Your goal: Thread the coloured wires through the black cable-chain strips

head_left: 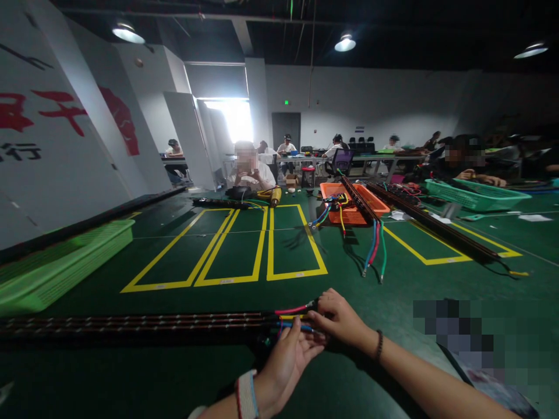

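Note:
A long dark wire harness (144, 322), with several parallel black strips dotted with light marks, lies along the near left of the table. At its right end come out a red wire (292, 311), a yellow wire (288, 317) and a blue wire (303, 327). My left hand (292, 356) is palm up under these wires, its thumb closed over them. Just to its right, my right hand (339, 317) pinches the wires near their tips. A small dark end shows by the right fingers; the other tips are hidden behind my fingers.
Yellow tape rectangles (267, 250) mark the green table (183, 366). A green basket (87, 262) stands at left. Farther off are an orange basket (349, 215) with wired parts, another harness (437, 227), a yellow heat gun (275, 196) and a co-worker (257, 174). A pixelated patch covers the right.

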Action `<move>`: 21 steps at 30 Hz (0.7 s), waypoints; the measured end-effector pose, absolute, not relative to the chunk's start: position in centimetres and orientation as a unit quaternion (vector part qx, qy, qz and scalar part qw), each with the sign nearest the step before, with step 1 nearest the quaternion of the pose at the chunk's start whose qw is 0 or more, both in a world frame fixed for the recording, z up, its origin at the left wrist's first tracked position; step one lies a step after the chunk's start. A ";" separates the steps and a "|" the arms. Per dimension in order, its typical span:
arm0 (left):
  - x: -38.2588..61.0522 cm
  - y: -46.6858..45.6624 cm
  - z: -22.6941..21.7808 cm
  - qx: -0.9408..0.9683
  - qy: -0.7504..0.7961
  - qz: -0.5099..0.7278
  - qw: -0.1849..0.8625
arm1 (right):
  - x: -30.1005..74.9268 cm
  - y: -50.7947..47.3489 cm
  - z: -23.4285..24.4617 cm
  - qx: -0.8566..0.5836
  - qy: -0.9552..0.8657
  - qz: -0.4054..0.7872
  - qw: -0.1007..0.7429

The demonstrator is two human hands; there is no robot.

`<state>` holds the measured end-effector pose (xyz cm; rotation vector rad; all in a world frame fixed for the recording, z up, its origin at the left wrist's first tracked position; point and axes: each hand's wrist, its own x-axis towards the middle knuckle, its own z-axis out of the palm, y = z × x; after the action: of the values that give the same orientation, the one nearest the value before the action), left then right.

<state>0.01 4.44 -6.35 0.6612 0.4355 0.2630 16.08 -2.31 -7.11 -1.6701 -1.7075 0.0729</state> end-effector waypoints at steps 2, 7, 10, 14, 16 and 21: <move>0.0 4.4 -6.4 0.325 0.209 0.124 0.914 | 16.0 -2.3 -7.1 -0.670 -0.646 0.037 0.363; -0.1 4.1 -6.4 0.310 0.225 0.128 0.915 | 15.9 -2.1 -6.9 -0.749 -0.581 0.046 0.315; -0.4 3.9 -6.0 0.324 0.238 0.122 0.908 | 16.0 -2.0 -7.1 -0.780 -0.552 0.026 0.294; -0.8 4.0 -5.5 0.370 0.263 0.105 0.885 | 16.1 -2.1 -7.4 -0.780 -0.554 0.013 0.289; -0.8 4.0 -5.5 0.373 0.262 0.103 0.884 | 16.0 -2.3 -7.4 -0.771 -0.571 0.012 0.281; -0.9 4.1 -6.1 0.364 0.246 0.109 0.892 | 16.1 -3.5 -6.2 -0.743 -0.612 -0.011 0.270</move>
<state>-0.90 4.10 -6.10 0.7545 0.5112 0.2255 16.11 -3.52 -6.21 -2.0038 -1.6494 -0.0304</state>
